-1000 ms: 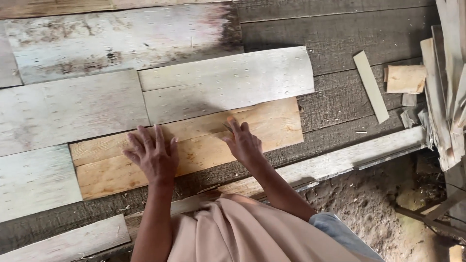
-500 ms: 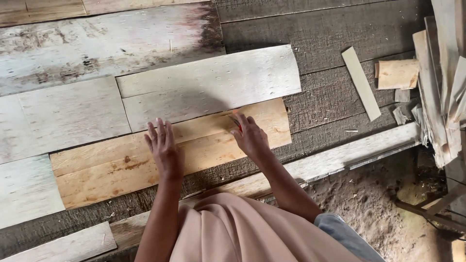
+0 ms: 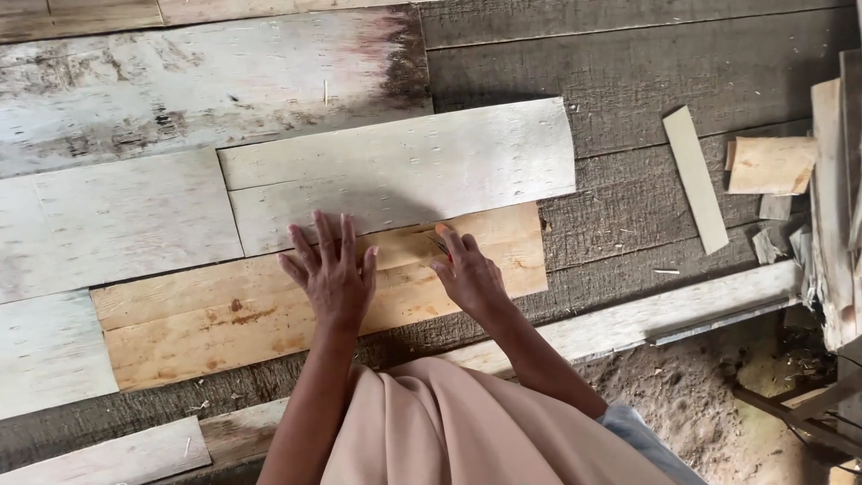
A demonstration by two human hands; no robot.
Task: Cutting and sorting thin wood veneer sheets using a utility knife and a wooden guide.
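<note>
The tan wooden sheet (image 3: 269,314) lies flat on the plank floor (image 3: 682,54), tucked under the pale sheet (image 3: 404,171) above. Both hands press it flat, seemingly seating it: left hand (image 3: 334,274) with its grip spread wide, right hand (image 3: 467,274) half-curled, holding nothing. Any further slide needs even palm pressure. Right of the right hand lie a narrow strip (image 3: 696,180) and an offcut (image 3: 770,166), well apart; nothing blocks.

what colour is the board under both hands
Light orange-tan bare wood board, with darker knots; head view.

A rough outdoor woodworking spot: weathered plank floor (image 3: 682,54), veneer sheets (image 3: 404,171), offcuts (image 3: 770,165), bare dirt (image 3: 691,395).
</note>
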